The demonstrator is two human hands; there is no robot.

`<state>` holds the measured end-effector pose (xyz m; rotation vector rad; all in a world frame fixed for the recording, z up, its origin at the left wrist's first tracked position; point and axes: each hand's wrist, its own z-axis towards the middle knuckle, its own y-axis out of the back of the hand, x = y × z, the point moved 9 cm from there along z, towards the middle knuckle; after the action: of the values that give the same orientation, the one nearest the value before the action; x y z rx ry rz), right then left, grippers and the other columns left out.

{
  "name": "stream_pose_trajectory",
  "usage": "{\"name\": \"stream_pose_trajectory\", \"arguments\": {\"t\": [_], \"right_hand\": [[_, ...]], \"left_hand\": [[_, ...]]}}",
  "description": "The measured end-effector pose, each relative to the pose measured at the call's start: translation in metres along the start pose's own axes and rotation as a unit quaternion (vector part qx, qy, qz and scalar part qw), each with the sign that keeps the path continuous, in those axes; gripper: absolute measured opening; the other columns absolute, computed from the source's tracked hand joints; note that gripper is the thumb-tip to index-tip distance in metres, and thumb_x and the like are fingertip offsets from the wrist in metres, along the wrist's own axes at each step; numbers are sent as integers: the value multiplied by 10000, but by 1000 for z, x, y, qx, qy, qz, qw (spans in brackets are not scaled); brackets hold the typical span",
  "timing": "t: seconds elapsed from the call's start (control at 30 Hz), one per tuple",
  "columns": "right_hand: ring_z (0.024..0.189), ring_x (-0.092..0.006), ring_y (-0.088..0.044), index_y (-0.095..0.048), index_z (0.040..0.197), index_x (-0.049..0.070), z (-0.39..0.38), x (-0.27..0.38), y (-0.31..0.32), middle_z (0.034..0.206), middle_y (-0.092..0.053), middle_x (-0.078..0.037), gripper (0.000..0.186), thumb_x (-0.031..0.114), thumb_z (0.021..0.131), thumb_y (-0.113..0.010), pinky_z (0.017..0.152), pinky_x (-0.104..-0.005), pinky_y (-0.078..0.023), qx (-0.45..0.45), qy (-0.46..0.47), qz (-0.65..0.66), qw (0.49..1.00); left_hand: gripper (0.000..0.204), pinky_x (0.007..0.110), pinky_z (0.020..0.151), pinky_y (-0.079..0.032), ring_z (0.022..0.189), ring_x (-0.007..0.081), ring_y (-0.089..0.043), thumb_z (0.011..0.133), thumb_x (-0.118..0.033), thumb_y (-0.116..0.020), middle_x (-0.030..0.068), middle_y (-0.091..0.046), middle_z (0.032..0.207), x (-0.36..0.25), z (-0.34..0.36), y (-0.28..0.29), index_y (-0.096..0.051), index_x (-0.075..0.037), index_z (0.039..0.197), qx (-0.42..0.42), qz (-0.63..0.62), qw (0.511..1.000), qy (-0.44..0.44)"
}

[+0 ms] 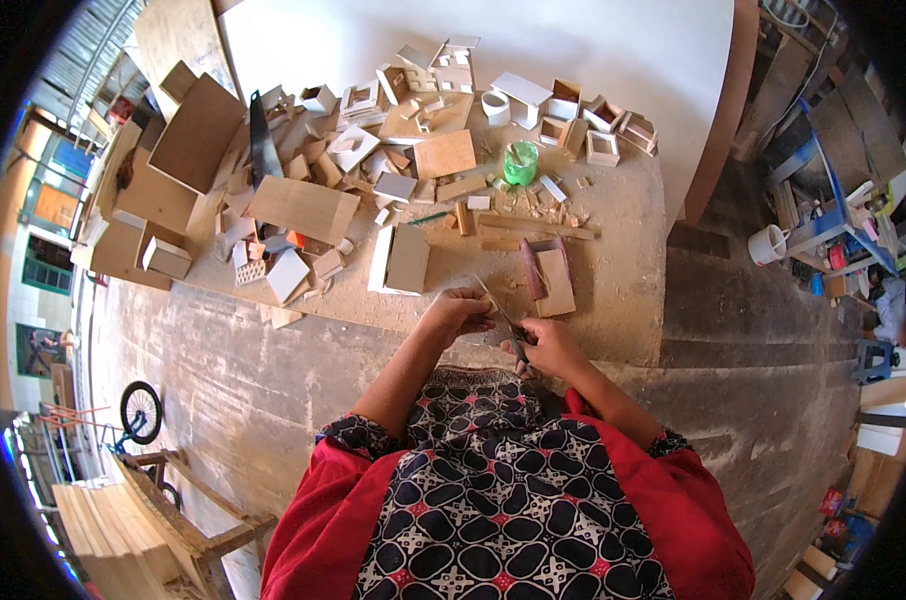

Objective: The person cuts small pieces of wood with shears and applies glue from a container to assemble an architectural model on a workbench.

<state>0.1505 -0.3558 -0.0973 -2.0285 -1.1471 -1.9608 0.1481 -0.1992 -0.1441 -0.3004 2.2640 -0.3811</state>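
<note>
My right hand (553, 350) grips a pair of scissors (519, 345) by dark handles, just past the table's near edge. The blades point up and to the left, toward my left hand (460, 312). Pinched together, my left fingers sit beside the blades; what they hold, if anything, is too small to make out. Beyond them on the table stands a small white box with a grey-brown panel (407, 258). To its right, a curled reddish-brown sheet (532, 270) rests against a pale wooden block (555, 282).
Wood offcuts and little box models crowd the table (623, 320) on the left and back. A handsaw (264, 140) leans among them. A green plastic cup (520, 163) stands near wooden strips (538, 226). Right of the table are a white bucket (768, 245) and a blue-edged bench (841, 180).
</note>
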Motion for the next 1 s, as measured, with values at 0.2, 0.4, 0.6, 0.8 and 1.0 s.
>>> {"name": "stream_pose_trajectory", "arguments": {"t": [0.2, 0.4, 0.6, 0.8, 1.0], "right_hand": [[586, -228, -587, -638, 976, 3, -3, -28, -12, 701, -629, -150, 486, 446, 792, -710, 568, -379, -460, 40, -49, 86, 994], [596, -229, -550, -601, 935, -3, -13, 2, -1, 670, -596, -152, 437, 394, 792, -712, 582, -391, -435, 19, 15, 109, 994], [588, -235, -559, -614, 935, 15, -13, 8, 3, 664, -592, -155, 388, 354, 779, -720, 574, -377, -436, 20, -3, 5, 1000], [498, -193, -508, -611, 929, 17, -13, 14, 4, 601, -565, -137, 325, 285, 778, -715, 508, -347, -414, 23, -21, 44, 999], [503, -188, -490, -615, 959, 21, -13, 14, 4, 608, -564, -129, 289, 234, 778, -691, 515, -344, -414, 10, -10, 13, 1000]], "left_hand": [[178, 293, 723, -575, 775, 193, -676, 883, -110, -612, 78, -659, 904, -4, -2, -3, -613, 7, 1017, -1, -27, 999, -37], [129, 260, 721, -563, 773, 153, -658, 888, -74, -604, 74, -653, 899, -10, -9, -1, -610, 0, 993, -21, -36, 993, -107], [86, 299, 777, -541, 828, 156, -639, 885, -56, -599, 62, -644, 931, -9, -8, 0, -606, -2, 952, -16, -9, 991, -130], [91, 280, 765, -551, 794, 157, -655, 865, -37, -619, 75, -652, 882, -16, -17, -8, -609, 18, 937, -19, -8, 992, -122], [92, 272, 767, -552, 795, 156, -662, 854, -35, -634, 75, -660, 879, -14, -16, -6, -616, 17, 928, -22, -33, 992, -123]]}}
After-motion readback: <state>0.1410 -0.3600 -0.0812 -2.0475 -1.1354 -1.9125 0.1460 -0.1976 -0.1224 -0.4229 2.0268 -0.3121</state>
